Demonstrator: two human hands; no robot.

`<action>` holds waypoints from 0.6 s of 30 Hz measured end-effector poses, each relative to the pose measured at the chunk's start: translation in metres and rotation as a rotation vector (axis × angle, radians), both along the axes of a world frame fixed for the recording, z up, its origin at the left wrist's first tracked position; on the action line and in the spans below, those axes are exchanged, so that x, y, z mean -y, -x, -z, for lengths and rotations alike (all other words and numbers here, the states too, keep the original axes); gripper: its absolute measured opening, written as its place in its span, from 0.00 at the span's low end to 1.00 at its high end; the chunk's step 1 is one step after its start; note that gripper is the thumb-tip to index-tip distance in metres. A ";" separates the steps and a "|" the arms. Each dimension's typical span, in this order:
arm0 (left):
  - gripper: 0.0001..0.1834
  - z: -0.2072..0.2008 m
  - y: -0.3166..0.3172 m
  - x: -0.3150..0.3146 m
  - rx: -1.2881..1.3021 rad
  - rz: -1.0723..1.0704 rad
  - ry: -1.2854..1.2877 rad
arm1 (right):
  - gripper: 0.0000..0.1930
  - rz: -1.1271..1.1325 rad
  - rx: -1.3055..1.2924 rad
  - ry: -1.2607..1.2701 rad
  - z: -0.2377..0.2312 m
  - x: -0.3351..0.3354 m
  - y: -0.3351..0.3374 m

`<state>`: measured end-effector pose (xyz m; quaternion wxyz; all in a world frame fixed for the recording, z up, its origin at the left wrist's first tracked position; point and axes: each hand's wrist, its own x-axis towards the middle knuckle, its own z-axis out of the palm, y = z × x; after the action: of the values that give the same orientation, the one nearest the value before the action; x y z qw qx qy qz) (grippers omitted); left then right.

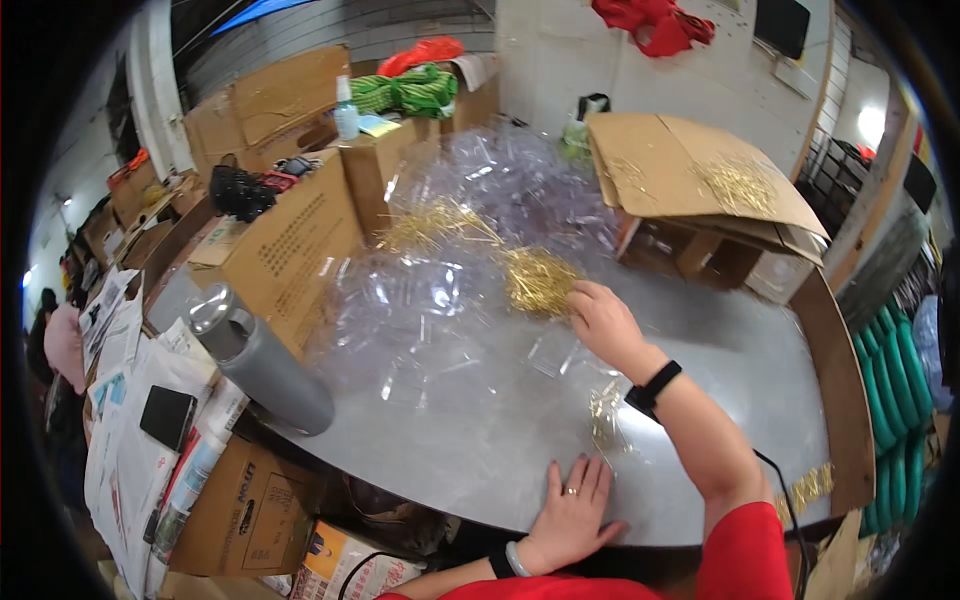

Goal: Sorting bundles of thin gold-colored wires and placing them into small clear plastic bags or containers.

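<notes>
My right hand (608, 325), with a black band on its wrist, reaches to the right edge of a heap of thin gold strips (540, 282). Its fingers are bent together against the strips; how many they pinch is hidden. Flat on the grey metal tabletop (450, 455) near the front edge lies my left hand (570, 518), fingers stretched out and nothing in it. A small loose bunch of gold strips (606, 415) sits between my two hands. Just left of my right hand is a clear plastic piece (552, 352).
Clear plastic packs (500, 180) pile up at the back and left. A grey bottle (265, 365) stands at the left edge beside a carton (285, 255). At the right, a cardboard box (690, 165) bears more gold strips. A black cable (785, 490) hangs over the right front.
</notes>
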<state>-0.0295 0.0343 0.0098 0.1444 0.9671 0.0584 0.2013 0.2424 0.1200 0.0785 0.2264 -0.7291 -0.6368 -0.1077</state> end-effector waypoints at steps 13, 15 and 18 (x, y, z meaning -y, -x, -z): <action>0.26 0.012 0.015 -0.033 0.254 0.189 0.532 | 0.22 0.235 -0.052 -0.044 0.014 -0.072 0.002; 0.23 -0.041 0.022 -0.077 0.241 0.099 0.651 | 0.22 0.251 -0.102 -0.092 0.025 -0.066 -0.009; 0.24 -0.089 -0.016 -0.180 0.292 -0.131 0.309 | 0.23 0.275 -0.146 -0.135 0.028 -0.050 -0.015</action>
<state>-0.0139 0.2148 0.0984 0.2844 0.8883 0.1297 0.3366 0.2572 0.1705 0.0503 0.3036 -0.7985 -0.5041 -0.1269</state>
